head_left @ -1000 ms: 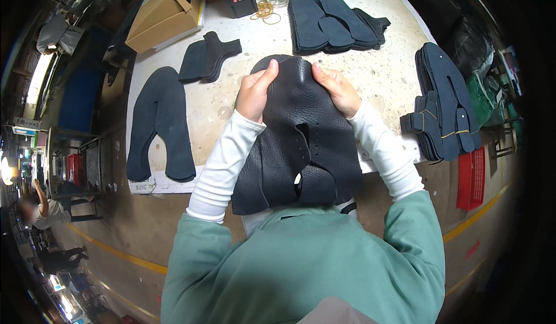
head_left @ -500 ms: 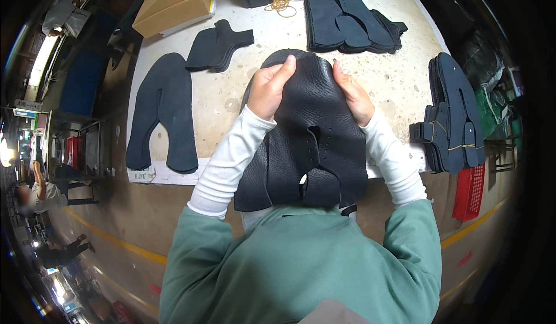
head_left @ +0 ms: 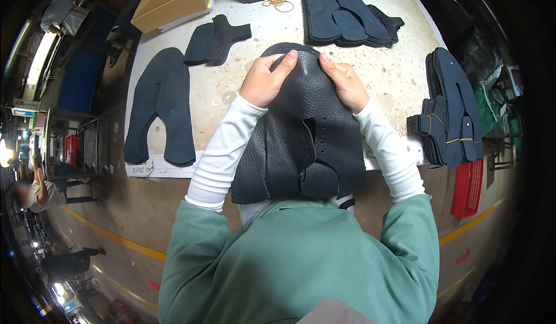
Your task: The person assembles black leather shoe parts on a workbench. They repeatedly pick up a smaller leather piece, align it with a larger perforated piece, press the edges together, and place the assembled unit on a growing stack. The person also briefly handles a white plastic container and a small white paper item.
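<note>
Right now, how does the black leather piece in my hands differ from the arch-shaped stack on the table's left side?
The black leather piece is held by your left hand and right hand; the arch-shaped stack lies flat on the table. The black leather piece shows a shiny, pebbled face; the arch-shaped stack looks matte and smoother. Both are dark, with a rounded far end.

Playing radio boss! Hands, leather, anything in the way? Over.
Left hand, right hand: gripping black leather at far end. Leather extends past near edge of table. Nothing seen blocking hands.
</note>
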`<act>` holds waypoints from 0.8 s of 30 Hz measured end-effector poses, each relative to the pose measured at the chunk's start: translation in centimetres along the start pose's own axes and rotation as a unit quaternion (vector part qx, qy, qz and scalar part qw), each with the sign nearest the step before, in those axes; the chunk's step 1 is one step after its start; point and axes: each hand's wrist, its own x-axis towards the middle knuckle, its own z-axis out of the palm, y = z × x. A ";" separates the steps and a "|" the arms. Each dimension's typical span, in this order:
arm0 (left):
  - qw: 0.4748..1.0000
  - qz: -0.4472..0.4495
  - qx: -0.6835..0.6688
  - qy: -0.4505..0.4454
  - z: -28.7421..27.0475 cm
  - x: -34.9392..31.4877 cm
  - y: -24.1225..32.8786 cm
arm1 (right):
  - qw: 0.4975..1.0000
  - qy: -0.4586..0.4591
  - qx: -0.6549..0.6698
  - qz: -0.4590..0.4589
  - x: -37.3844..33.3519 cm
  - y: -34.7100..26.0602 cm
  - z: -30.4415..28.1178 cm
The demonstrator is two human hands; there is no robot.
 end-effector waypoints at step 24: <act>0.997 -0.045 0.003 -0.055 0.1 1.7 -1.7 | 0.870 0.016 -0.467 -0.155 3.3 -1.1 0.3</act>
